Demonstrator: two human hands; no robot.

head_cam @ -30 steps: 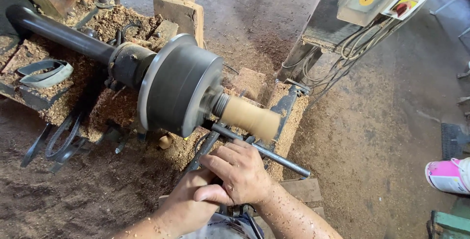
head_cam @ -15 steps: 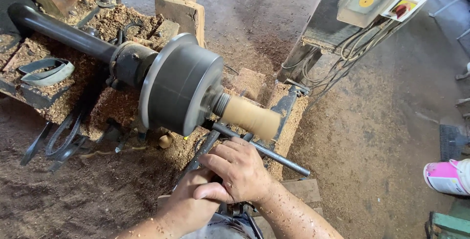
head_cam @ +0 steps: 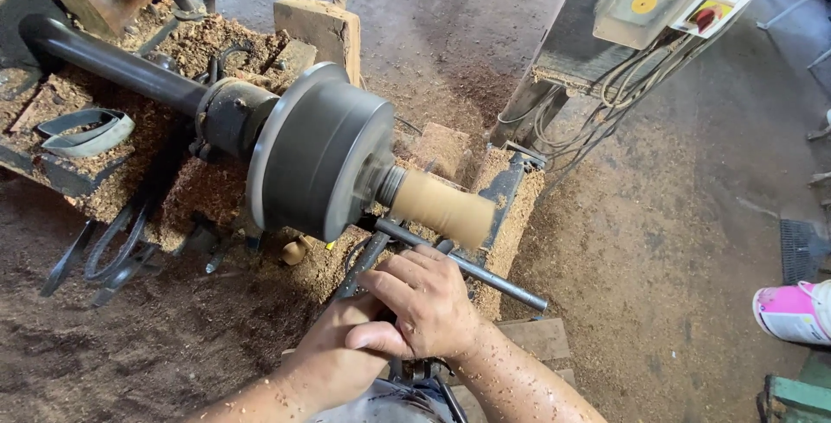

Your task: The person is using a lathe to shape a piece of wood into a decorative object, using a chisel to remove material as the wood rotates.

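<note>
Very little has changed over the last second: your right hand (head_cam: pixel 428 302) stays laid over your left hand (head_cam: pixel 333 358), both clenched around a dark metal turning tool (head_cam: pixel 368 258) whose handle is hidden under your fingers (head_cam: pixel 389 289). Its shaft runs forward from your fingertips across the thin grey steel rest bar (head_cam: pixel 467 267), just ahead of your knuckles. Beyond the bar sits the pale, smooth wooden cylinder (head_cam: pixel 441 206), blurred with spin, fixed to the large dark round metal chuck (head_cam: pixel 316 159) up and left of your fingers. The tool tip is too obscured to tell whether it touches the wood. Your steady grip suggests the cut is mid-pass, not finishing. Loose brown sawdust (head_cam: pixel 216 189) lies under the chuck.
</note>
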